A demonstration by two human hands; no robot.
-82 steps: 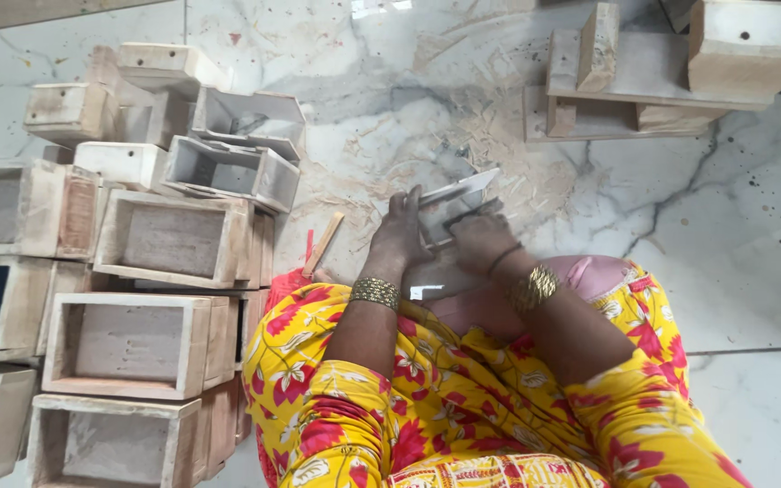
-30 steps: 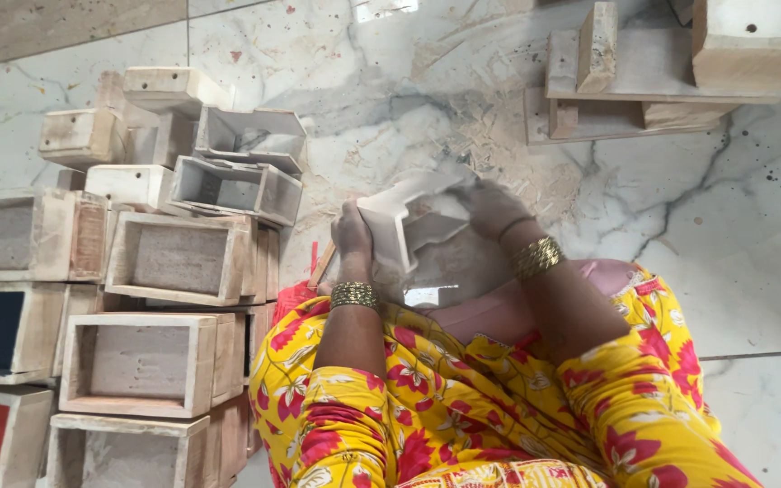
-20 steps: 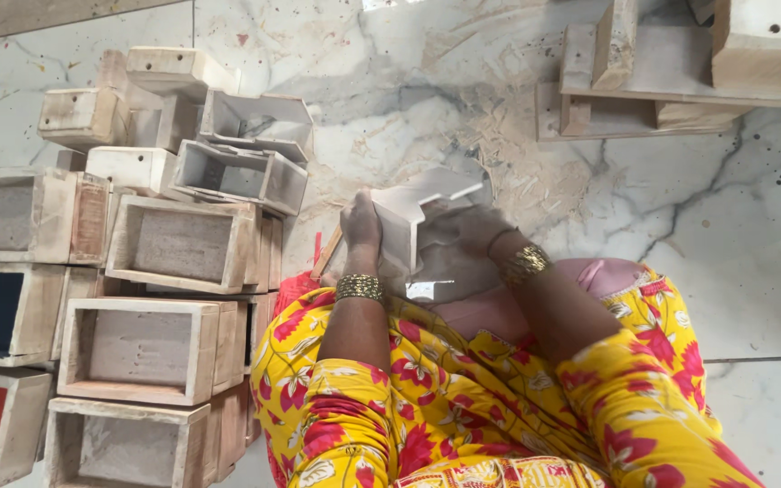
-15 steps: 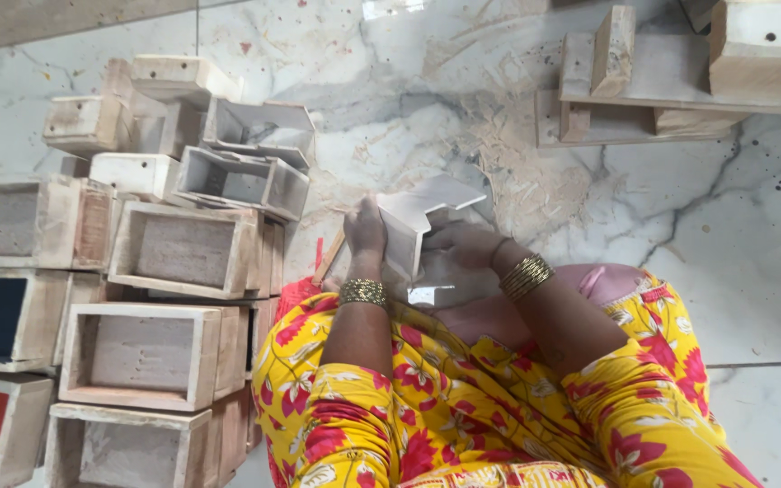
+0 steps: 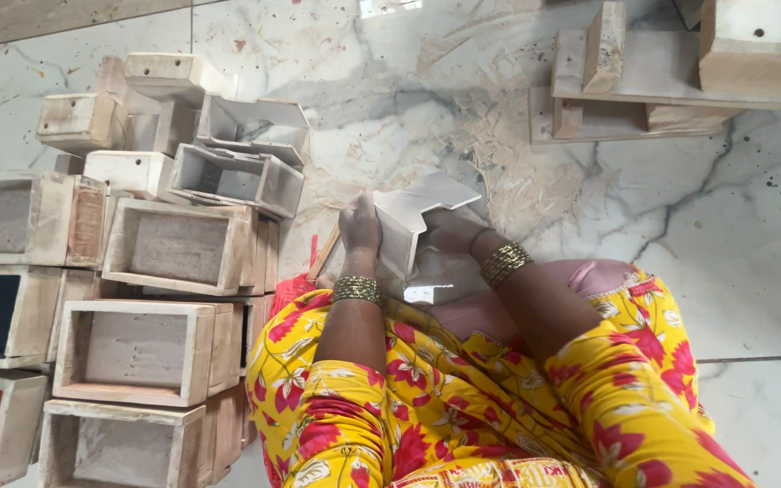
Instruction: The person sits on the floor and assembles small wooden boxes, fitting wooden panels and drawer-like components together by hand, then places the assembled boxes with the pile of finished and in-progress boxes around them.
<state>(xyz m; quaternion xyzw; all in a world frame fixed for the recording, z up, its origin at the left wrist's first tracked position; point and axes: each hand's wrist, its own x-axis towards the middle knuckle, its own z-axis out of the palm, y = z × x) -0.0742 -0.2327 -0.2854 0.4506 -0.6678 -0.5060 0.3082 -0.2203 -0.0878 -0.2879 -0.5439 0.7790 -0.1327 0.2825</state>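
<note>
Beyond your fingers spreads the white marble floor (image 5: 752,235), dusted with pale wood shavings (image 5: 508,172). Left of them stand stacked open wooden boxes (image 5: 137,343). Between your hands sits the small pale wooden box (image 5: 418,212); your left hand (image 5: 360,226) fingers clamp its side, your right hand (image 5: 449,230) fingers grip its far side.

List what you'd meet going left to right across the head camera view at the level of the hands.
stack of open wooden boxes → left hand → pale wooden piece held between the hands → right hand → sawdust on the marble floor
</note>
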